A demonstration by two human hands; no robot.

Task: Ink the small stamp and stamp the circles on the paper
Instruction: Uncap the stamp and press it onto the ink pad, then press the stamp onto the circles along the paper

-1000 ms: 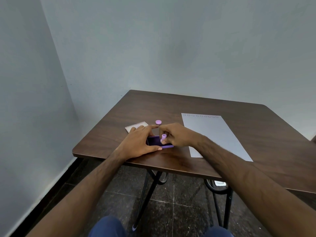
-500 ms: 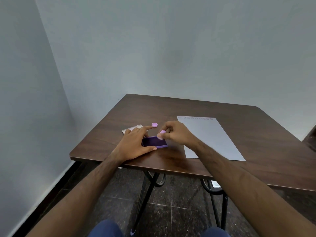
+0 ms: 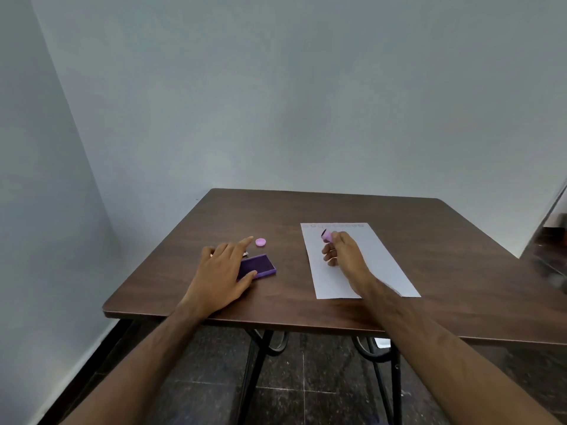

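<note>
Two hands are working over our dark wooden counter [image 3: 368,210]. We are pinching the small stamp [image 3: 326,235] in our right hand [image 3: 343,256], its inked face tilting up-left above the paper [image 3: 380,265]. Our left hand [image 3: 221,271] is lying spread on the purple ink pad [image 3: 260,266], beside a pink cap [image 3: 260,242].

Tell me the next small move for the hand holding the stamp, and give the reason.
Probably carry the small stamp slightly farther and press it onto a circle in the row at the paper's far edge. The right hand holds it above the sheet, just short of that row.
</note>
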